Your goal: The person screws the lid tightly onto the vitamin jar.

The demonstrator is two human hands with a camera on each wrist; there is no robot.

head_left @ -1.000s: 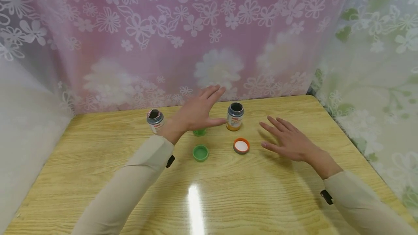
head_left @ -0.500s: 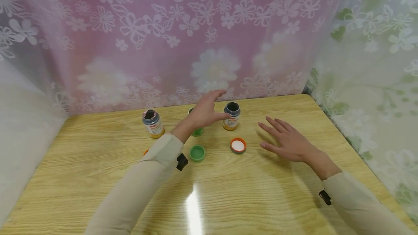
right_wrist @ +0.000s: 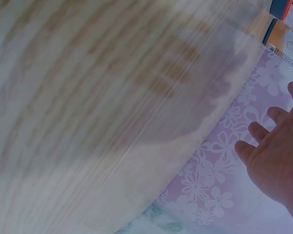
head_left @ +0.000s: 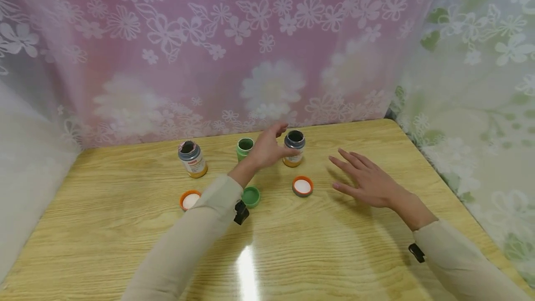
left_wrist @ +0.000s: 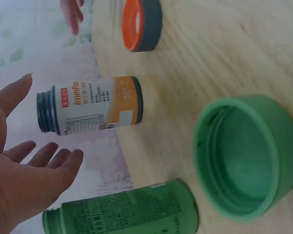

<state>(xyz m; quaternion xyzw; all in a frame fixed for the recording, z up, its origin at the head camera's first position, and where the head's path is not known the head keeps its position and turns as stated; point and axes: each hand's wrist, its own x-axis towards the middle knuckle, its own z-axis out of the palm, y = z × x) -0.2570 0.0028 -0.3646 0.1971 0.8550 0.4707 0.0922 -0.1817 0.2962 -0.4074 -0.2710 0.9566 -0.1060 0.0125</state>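
Note:
In the head view, my left hand (head_left: 269,149) is spread beside the right-hand open bottle (head_left: 294,148), thumb in front of it. The left wrist view shows this bottle (left_wrist: 100,105) upright between thumb and fingers, which look clear of it. A green open bottle (head_left: 244,148) stands just left of the hand. My right hand (head_left: 368,180) hovers over the table at the right with fingers extended, holding nothing. An orange-rimmed cap (head_left: 303,186) lies inside up in front of the right-hand bottle, and a green cap (head_left: 251,197) lies near my left wrist.
Another open bottle (head_left: 193,159) stands at the left, with an orange-rimmed cap (head_left: 190,200) in front of it, partly behind my left sleeve (head_left: 196,231). Floral cloth (head_left: 267,50) hangs behind the wooden table (head_left: 317,245) and at its sides.
My left hand has moved right and slightly down toward the right-hand bottle, uncovering the green bottle and the left cap. The right hand has stayed nearly still.

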